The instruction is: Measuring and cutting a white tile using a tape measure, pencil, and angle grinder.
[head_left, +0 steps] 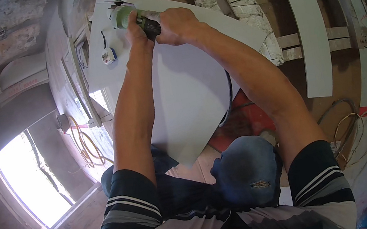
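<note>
Both my arms stretch out to a green and black angle grinder (121, 18) at the far edge of a large white panel (188, 85). My left hand (135, 32) is closed around its front part, near the head. Behind it, my right hand (177, 25) wraps round the dark rear of the body. The thin disc (115, 3) shows beyond the head, close to the panel's far left corner; whether it touches the panel I cannot tell. A small white and blue tape measure (109, 56) lies on the panel, left of my left wrist.
A black cable (230, 97) hangs over the panel's right edge near my knee (248, 171). White-smeared beams (243, 4) and a long white strip (309, 27) lie to the right. Coiled yellow hose (85, 146) is at left, beside a bright opening (33, 179). Loose cables (351, 126) lie at right.
</note>
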Tool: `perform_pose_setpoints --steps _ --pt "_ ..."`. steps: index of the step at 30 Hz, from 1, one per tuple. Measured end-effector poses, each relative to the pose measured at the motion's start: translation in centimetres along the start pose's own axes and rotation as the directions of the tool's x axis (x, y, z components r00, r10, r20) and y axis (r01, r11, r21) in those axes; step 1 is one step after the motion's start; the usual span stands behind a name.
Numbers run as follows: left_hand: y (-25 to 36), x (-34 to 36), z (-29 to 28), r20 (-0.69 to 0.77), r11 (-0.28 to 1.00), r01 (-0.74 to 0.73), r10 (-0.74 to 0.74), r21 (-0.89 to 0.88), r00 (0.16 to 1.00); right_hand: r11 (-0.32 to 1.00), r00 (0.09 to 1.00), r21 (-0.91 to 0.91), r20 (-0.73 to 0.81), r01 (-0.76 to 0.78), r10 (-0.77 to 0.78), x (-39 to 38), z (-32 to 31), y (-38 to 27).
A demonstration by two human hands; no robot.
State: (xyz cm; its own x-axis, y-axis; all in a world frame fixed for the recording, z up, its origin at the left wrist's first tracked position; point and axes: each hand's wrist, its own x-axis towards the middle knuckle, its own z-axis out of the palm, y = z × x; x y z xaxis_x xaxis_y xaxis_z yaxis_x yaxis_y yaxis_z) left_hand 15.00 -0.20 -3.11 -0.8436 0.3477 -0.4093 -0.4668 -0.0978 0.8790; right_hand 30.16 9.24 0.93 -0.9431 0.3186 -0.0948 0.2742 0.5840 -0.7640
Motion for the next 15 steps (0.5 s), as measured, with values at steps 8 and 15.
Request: perform_pose_setpoints --steps 8,15 --pt "-0.4 -0.4 0.1 0.03 1.0 0.003 -0.003 -0.004 1.0 1.0 1.0 0.011 -0.009 0.0 0.0 -0.8 -0.2 0.3" --pt "-0.8 -0.9 0.4 0.036 1.0 0.007 -0.007 -0.008 0.999 1.0 1.0 -0.002 -0.018 0.008 -0.008 -1.4 -0.2 0.6"
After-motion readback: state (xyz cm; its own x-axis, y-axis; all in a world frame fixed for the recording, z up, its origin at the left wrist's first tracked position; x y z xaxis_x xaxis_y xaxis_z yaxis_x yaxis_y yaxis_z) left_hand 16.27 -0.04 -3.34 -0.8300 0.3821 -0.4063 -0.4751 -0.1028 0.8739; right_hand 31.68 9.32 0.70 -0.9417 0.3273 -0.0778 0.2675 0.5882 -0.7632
